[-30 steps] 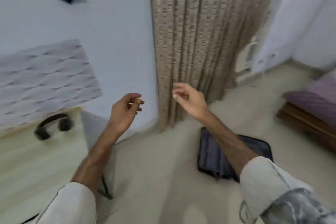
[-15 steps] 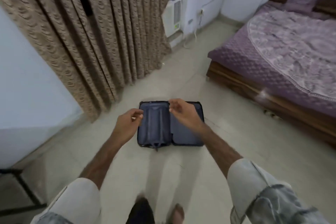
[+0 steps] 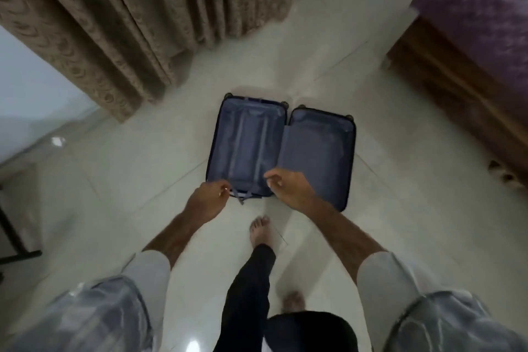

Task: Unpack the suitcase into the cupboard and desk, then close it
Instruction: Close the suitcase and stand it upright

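Pale glossy tiled floor (image 3: 120,180), bedroom; open suitcase laid flat at centre.

Items, largest first: beige patterned pleated curtain (image 3: 120,14) along the far wall; wooden bed frame with purple quilted cover (image 3: 471,46) at right; dark blue hard-shell suitcase (image 3: 317,157), both halves splayed on the tiles, grey lining bare, apparently emptied. Judged light and stiff: best closed by lifting one shell's outer edge over the hinge, then zipping. Grey loose strap (image 3: 243,196) trails over the near rim. Left hand (image 3: 207,198) and right hand (image 3: 288,188) hover above the near edge, fingers loosely curled, gripping nothing.
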